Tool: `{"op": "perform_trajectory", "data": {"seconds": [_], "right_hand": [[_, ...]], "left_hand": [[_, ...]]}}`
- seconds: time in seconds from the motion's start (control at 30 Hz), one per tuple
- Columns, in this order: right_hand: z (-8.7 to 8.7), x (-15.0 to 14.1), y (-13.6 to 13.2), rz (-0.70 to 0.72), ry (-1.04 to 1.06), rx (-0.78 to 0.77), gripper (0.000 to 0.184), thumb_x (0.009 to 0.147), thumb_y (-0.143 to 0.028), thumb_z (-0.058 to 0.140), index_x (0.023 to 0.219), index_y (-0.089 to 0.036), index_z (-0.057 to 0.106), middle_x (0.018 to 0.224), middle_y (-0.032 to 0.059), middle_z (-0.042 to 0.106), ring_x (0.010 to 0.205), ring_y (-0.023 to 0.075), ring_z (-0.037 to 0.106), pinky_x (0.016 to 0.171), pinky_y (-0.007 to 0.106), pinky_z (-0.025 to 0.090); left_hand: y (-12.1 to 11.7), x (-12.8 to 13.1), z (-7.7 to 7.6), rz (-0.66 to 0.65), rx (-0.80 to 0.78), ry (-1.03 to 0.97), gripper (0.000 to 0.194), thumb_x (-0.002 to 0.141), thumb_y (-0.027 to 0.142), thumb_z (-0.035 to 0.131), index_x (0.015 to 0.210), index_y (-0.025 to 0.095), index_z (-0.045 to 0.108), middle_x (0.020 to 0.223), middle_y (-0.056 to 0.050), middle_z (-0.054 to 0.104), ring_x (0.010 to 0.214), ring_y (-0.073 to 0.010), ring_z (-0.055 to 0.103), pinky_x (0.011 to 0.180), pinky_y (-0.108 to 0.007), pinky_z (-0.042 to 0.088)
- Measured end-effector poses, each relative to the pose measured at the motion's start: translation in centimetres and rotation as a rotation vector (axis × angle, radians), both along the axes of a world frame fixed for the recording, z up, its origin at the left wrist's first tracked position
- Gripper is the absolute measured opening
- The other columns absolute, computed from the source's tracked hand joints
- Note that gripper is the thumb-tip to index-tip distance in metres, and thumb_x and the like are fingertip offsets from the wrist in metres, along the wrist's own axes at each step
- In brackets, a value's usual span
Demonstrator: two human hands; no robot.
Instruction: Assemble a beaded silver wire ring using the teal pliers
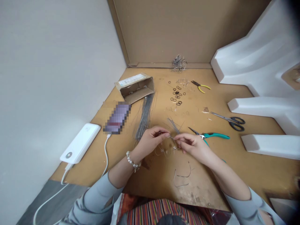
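We work over the wooden table (159, 184). The open cardboard box (131, 82) lies beyond and to the left of our hands. Nearer, just past our left hand (151, 142), is the long bundle of straight wires (144, 117). Beyond our right hand (194, 148) rest the scissors (225, 117); the teal-handled pliers (217, 135) lie just beside it. Two bent wires (181, 186) sit nearer our body, and dark rings (177, 92) are scattered ahead of both hands.

Left hand: thumb and forefinger closed in a pinch on the thin wire piece (172, 137). Right hand: fingertips closed on its other side. The piece is between our hands, above the table; its exact shape is too fine to tell.

For good control, we should pinch close to the working point, steady with one hand, apply small, even force with the other, and avoid kinking the wire or snagging the loose loops (161, 151) below.
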State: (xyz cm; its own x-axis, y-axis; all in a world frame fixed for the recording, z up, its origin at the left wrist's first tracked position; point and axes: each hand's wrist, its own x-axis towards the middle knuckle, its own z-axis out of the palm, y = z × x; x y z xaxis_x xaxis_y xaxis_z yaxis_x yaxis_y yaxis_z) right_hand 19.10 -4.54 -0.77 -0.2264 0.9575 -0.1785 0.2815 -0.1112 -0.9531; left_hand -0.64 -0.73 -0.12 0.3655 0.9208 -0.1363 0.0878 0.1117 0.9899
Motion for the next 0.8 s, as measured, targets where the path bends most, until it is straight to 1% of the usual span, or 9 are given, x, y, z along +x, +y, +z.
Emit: {"op": "perform_trajectory", "data": {"seconds": [0.1,0.2,0.27,0.37,0.47,0.6,0.7,0.77,0.8], "right_hand": [[0.09,-0.05,-0.11,-0.02,-0.032,0.041,0.022,0.079,-0.034,0.059,0.093,-0.019,0.068,0.069,-0.0004,0.06,0.052,0.0088,0.052,0.052,0.024,0.045],[0.61,-0.22,0.01,-0.093,0.068,-0.017,0.032,0.076,-0.04,0.064,0.1,-0.019,0.066,0.079,0.0018,0.064,0.053,0.0088,0.054,0.053,0.026,0.048],[0.76,-0.35,0.1,-0.099,0.119,-0.088,0.04,0.073,-0.044,0.067,0.103,-0.018,0.064,0.082,0.0034,0.065,0.052,0.009,0.055,0.052,0.026,0.048],[0.4,-0.54,0.14,-0.022,0.108,-0.187,0.041,0.073,-0.048,0.068,0.099,-0.015,0.067,0.069,0.0022,0.064,0.051,0.0092,0.053,0.049,0.024,0.044],[-0.1,-0.68,0.1,-0.002,0.087,-0.169,0.038,0.076,-0.05,0.063,0.09,-0.015,0.07,0.063,0.001,0.062,0.049,0.0079,0.05,0.049,0.023,0.041],[-0.11,-0.77,0.07,-0.061,0.067,-0.154,0.037,0.075,-0.052,0.063,0.081,-0.016,0.071,0.056,-0.0013,0.058,0.045,0.0073,0.046,0.047,0.023,0.039],[0.06,-0.72,0.01,-0.072,0.047,-0.122,0.038,0.079,-0.053,0.058,0.08,-0.017,0.07,0.064,0.0004,0.063,0.043,0.0066,0.045,0.047,0.023,0.039],[0.1,-0.67,-0.08,-0.08,0.025,-0.061,0.039,0.083,-0.053,0.053,0.086,-0.018,0.07,0.073,0.0018,0.066,0.044,0.0069,0.047,0.049,0.024,0.04],[0.09,-0.66,-0.15,-0.082,0.012,-0.031,0.039,0.085,-0.053,0.051,0.089,-0.018,0.069,0.072,0.0015,0.066,0.046,0.0078,0.048,0.051,0.024,0.041]], "left_hand": [[0.08,0.03,-0.42,0.016,-0.074,-0.059,0.022,0.072,0.034,0.071,0.081,0.014,0.067,0.067,0.001,0.06,0.051,-0.0068,0.05,0.05,-0.02,0.044],[0.36,0.05,-0.78,0.12,-0.122,-0.221,0.024,0.072,0.035,0.071,0.081,0.015,0.065,0.067,0.002,0.058,0.048,-0.0046,0.045,0.049,-0.02,0.045],[0.56,0.1,-0.75,0.204,-0.156,-0.335,0.024,0.071,0.034,0.073,0.081,0.014,0.063,0.065,0.004,0.056,0.047,-0.0031,0.041,0.048,-0.019,0.044],[0.66,0.21,-0.4,0.253,-0.182,-0.411,0.025,0.069,0.033,0.074,0.079,0.014,0.061,0.064,0.004,0.054,0.047,-0.0022,0.038,0.047,-0.018,0.042],[0.58,0.24,-0.24,0.222,-0.183,-0.397,0.025,0.071,0.033,0.073,0.08,0.014,0.061,0.064,0.004,0.053,0.048,-0.0024,0.038,0.048,-0.018,0.042],[0.54,-0.01,-0.69,0.133,-0.139,-0.309,0.024,0.074,0.035,0.071,0.086,0.015,0.064,0.058,0.006,0.047,0.047,-0.0031,0.038,0.047,-0.018,0.041],[0.6,-0.21,-0.9,0.098,-0.117,-0.261,0.024,0.075,0.036,0.069,0.088,0.015,0.065,0.059,0.006,0.049,0.047,-0.0036,0.039,0.049,-0.019,0.043],[0.59,-0.24,-0.78,0.087,-0.113,-0.207,0.026,0.076,0.037,0.068,0.09,0.015,0.065,0.062,0.005,0.051,0.05,-0.0044,0.043,0.053,-0.021,0.046],[0.55,-0.21,-0.68,0.077,-0.106,-0.165,0.026,0.076,0.037,0.068,0.091,0.015,0.065,0.062,0.004,0.052,0.05,-0.0048,0.045,0.054,-0.021,0.046]]}}
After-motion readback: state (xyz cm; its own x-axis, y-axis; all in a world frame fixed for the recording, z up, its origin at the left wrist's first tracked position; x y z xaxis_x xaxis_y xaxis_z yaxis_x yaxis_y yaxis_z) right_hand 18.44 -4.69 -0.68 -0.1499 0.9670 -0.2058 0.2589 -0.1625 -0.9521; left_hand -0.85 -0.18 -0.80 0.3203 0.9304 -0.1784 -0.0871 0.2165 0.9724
